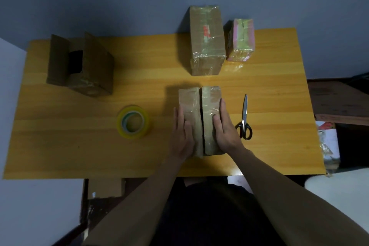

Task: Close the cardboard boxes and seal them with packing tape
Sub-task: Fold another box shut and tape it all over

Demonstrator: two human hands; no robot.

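A small cardboard box (199, 104) stands in front of me on the wooden table (79, 156), its two top flaps folded down with a dark slit between them. My left hand (182, 136) lies flat on the left flap and the box's left side. My right hand (225, 128) presses flat on the right flap, thumb on top. A roll of clear yellowish packing tape (133, 122) lies flat to the left of the box. Black-handled scissors (244, 119) lie just right of my right hand.
An open brown box (81, 66) with raised flaps stands at the back left. A taped tall box (206, 40) and a smaller pink-and-green taped box (241, 40) stand at the back right. A dark bench (337, 100) sits beyond the table's right edge.
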